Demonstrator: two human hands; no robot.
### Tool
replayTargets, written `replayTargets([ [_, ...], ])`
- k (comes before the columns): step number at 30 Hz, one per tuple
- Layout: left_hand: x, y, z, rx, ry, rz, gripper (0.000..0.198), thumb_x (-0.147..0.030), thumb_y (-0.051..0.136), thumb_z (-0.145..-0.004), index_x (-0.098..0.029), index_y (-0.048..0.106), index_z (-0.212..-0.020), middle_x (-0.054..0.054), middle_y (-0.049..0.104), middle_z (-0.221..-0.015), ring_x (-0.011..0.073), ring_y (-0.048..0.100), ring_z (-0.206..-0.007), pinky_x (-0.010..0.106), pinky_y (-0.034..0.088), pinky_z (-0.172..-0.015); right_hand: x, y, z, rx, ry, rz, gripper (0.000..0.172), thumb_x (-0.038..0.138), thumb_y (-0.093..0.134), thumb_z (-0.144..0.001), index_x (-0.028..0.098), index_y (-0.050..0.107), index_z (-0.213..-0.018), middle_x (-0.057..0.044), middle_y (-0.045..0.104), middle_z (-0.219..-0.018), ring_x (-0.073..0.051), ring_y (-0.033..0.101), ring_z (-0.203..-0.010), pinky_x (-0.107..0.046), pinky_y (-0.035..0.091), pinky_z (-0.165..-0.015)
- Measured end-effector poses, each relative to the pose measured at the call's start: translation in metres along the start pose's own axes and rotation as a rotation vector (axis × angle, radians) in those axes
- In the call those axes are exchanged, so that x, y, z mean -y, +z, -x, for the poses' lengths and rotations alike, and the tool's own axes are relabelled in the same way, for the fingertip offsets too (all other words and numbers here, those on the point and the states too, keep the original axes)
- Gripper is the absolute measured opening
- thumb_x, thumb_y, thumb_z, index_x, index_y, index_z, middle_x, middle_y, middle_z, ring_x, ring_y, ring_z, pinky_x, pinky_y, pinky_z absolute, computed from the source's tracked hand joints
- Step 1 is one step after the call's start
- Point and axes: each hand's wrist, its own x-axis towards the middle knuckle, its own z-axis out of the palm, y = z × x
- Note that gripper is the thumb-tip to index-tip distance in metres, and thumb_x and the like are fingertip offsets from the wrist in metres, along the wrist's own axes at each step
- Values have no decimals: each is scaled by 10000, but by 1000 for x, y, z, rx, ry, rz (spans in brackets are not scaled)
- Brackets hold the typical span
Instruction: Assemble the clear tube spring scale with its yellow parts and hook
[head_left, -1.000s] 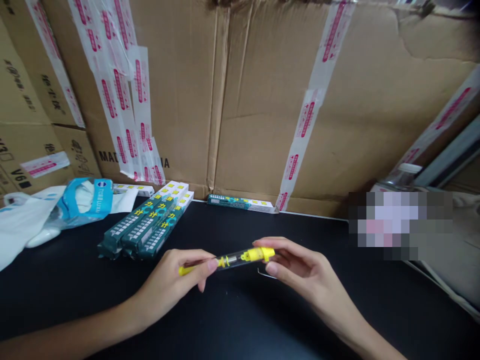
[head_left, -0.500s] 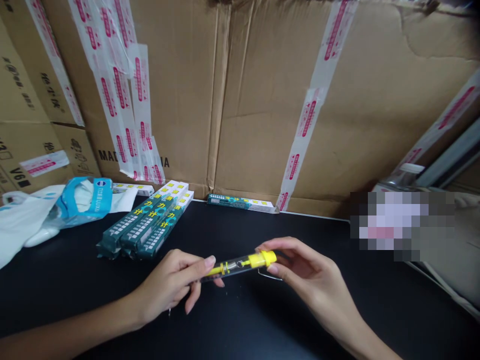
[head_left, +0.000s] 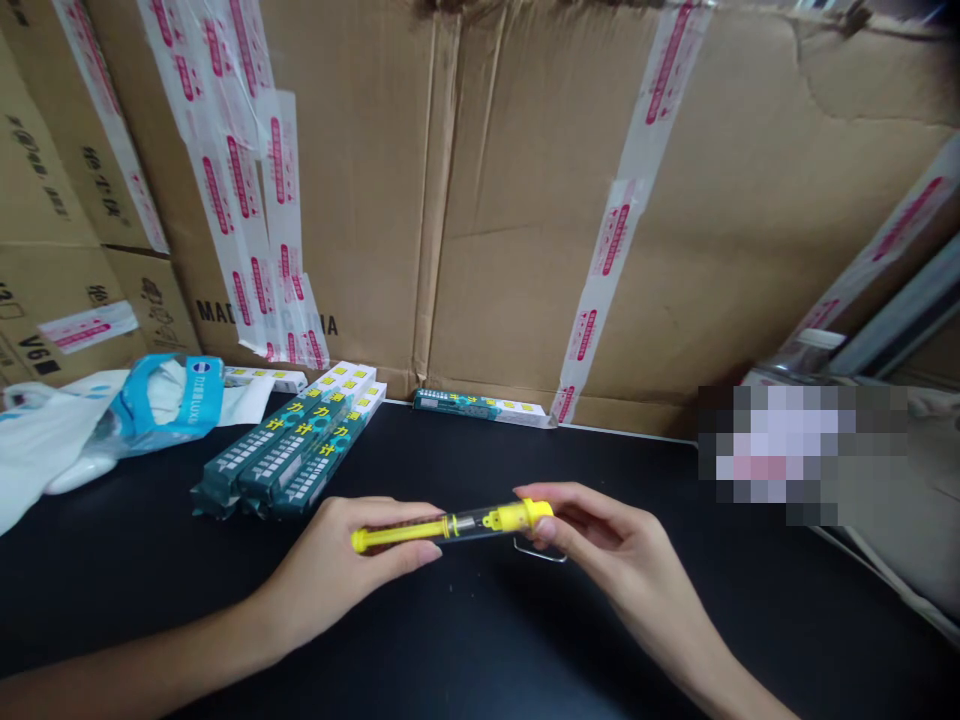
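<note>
A clear tubular spring scale [head_left: 469, 525] with yellow inner parts lies almost level above the black table, its right end a little higher. Around its left part, my left hand [head_left: 352, 560] is closed, with the thumb on the near side and the fingers on the far side. The yellow left tip shows between them. My right hand [head_left: 611, 545] pinches the yellow cap [head_left: 529, 515] at the right end between thumb and fingers. A thin wire hook [head_left: 541, 552] hangs below the cap, partly hidden by the right hand.
Green-and-white printed boxes [head_left: 289, 450] lie side by side at left, with another box [head_left: 480, 408] against the cardboard wall [head_left: 517, 200]. A blue-and-white plastic package [head_left: 169, 400] is farther left. A clear bottle [head_left: 814, 350] stands at right, beside a blurred patch.
My left hand has turned and changed its hold: the thumb went from on top of the tube to its near side, uncovering the yellow left end. My right hand stays at the cap.
</note>
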Motion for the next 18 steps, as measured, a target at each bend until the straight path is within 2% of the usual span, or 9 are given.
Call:
replayTargets([
  [3,0,1,0,-16,11,-35,331,-396,716,-799,-200,798,-1052,48,761,-861,207,655,-738,311,533,-760,-1,0,1,-13,-34,3,267,374,796,-778,251,782,-1015,-9,715,-780,-144,656,-674,-240,575,-659],
  [7,3,3,1,3,-16,1,324,-392,715,-798,-173,801,-1021,57,774,-863,199,663,-710,271,514,-668,-1,1,1,7,-38,30,225,376,788,-787,229,786,-958,-28,728,-821,-151,650,-691,-248,567,-661],
  [11,4,3,4,93,-2,-11,316,-410,635,-884,-154,808,-954,6,699,-616,143,582,-567,221,415,-541,-1,1,0,13,-57,47,224,380,794,-773,227,796,-936,-51,756,-891,-196,694,-796,-277,588,-722],
  [14,3,3,4,100,27,-22,308,-401,624,-904,-157,813,-914,-4,687,-608,133,568,-569,217,402,-548,-2,1,0,9,-77,68,221,386,786,-782,234,798,-942,-56,765,-924,-212,706,-830,-293,596,-745],
  [18,5,3,4,73,68,-42,286,-387,659,-888,-165,814,-980,6,712,-639,155,606,-597,227,424,-563,-5,1,1,4,-57,77,236,401,780,-785,231,803,-948,-43,760,-831,-189,692,-724,-284,590,-686],
])
